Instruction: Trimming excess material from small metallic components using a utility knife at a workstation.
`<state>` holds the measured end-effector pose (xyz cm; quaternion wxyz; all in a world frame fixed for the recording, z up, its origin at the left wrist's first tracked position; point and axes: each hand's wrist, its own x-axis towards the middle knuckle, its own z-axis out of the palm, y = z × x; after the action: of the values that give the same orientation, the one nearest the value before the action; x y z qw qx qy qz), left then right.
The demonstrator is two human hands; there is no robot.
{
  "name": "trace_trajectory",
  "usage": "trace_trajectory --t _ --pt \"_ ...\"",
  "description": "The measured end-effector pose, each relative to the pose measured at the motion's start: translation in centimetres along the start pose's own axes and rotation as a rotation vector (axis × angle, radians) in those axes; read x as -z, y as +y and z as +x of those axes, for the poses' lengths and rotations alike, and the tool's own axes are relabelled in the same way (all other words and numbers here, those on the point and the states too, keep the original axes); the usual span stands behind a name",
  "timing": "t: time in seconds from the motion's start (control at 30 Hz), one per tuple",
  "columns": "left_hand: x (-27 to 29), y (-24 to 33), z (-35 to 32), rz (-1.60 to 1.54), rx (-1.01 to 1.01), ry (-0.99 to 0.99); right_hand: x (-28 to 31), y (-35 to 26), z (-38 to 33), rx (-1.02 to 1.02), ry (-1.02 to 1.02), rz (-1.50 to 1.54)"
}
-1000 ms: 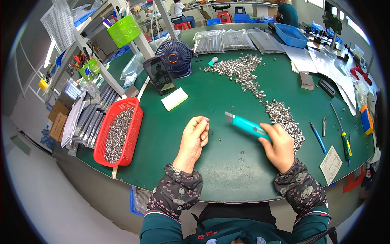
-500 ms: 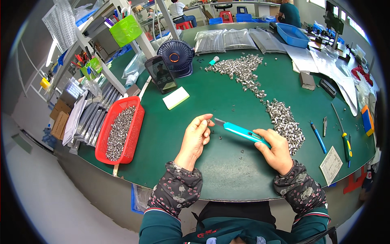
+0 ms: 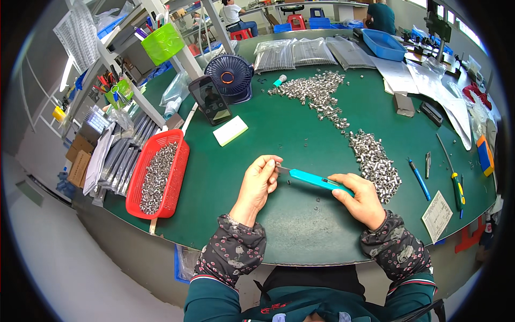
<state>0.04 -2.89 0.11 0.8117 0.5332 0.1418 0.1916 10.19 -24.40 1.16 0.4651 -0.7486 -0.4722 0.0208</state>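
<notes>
Over the middle of the green table, my left hand (image 3: 258,182) pinches a small metal ring (image 3: 277,165) between thumb and fingertips. In my right hand (image 3: 360,198) is a turquoise utility knife (image 3: 316,180), its blade (image 3: 283,170) extended and pointing left. The blade tip meets the ring at my left fingertips; the exact contact is too small to make out. Beside my right hand lies a heap of small metal rings (image 3: 375,163). A wider heap of similar metal pieces (image 3: 314,88) spreads farther back. To the left, a red plastic basket (image 3: 176,180) holds many more.
A phone (image 3: 210,99) leans by a dark blue fan (image 3: 229,78), with a sticky-note pad (image 3: 230,130) in front. On the right lie a blue pen-like tool (image 3: 419,180), a screwdriver (image 3: 457,190) and a paper card (image 3: 437,217). Bagged tubes (image 3: 314,52) line the back.
The knife has moved left and levelled out, bringing its blade from just beside my left fingertips onto the ring. My left hand has barely moved.
</notes>
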Motion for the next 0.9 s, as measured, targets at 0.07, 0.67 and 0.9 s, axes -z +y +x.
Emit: trace_trajectory --t 0.07,0.67,0.9 --pt "0.0 0.0 -0.1 0.006 0.000 -0.004 0.3 -0.3 0.1 -0.004 0.002 -0.029" --pt "0.3 -0.2 0.0 0.063 0.075 0.000 0.5 -1.5 -0.2 0.220 0.155 -0.398" --pt "0.3 -0.1 -0.1 0.000 0.113 0.032 0.4 -2.0 -0.1 0.283 0.171 -0.481"
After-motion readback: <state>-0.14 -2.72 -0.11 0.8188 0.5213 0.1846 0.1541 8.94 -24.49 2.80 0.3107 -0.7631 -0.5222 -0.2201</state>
